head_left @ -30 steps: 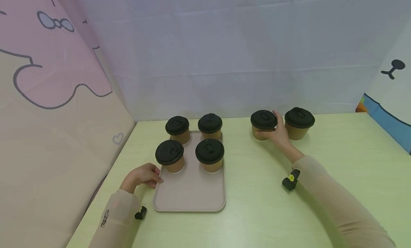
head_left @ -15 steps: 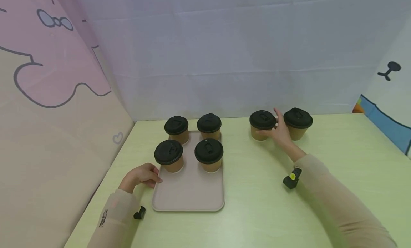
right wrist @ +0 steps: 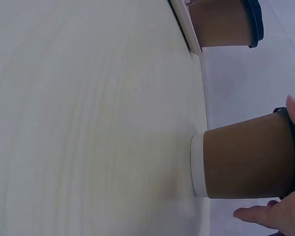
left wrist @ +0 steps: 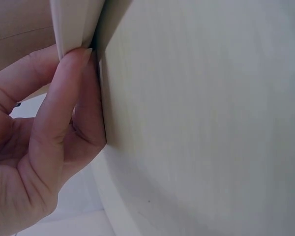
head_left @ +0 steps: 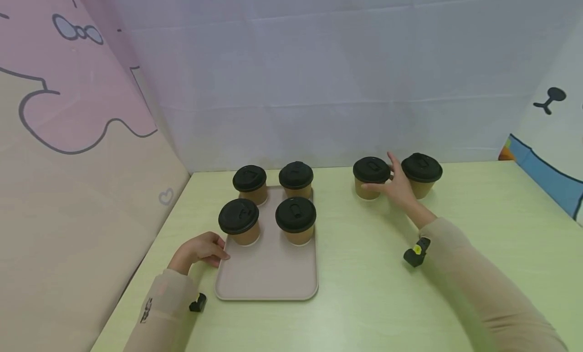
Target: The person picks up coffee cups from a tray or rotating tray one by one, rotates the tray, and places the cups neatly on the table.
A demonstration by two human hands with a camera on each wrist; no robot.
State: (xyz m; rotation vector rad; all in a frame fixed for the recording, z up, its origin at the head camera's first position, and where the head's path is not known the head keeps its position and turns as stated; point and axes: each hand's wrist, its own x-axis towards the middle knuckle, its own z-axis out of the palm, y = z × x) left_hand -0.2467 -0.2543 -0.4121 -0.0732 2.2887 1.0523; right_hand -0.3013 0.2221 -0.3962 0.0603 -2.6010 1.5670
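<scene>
1. My left hand is pinching the tray.
2. My right hand, fingers spread, not gripping, is straddling a cup standing on the table, right of the tray.
3. I'm expecting it light, dentable; I'm favouring a soft hold below the lid.

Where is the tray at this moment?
In the head view, the tray lies left of centre on the table, under four lidded cups, with the left hand holding its left edge.
</scene>
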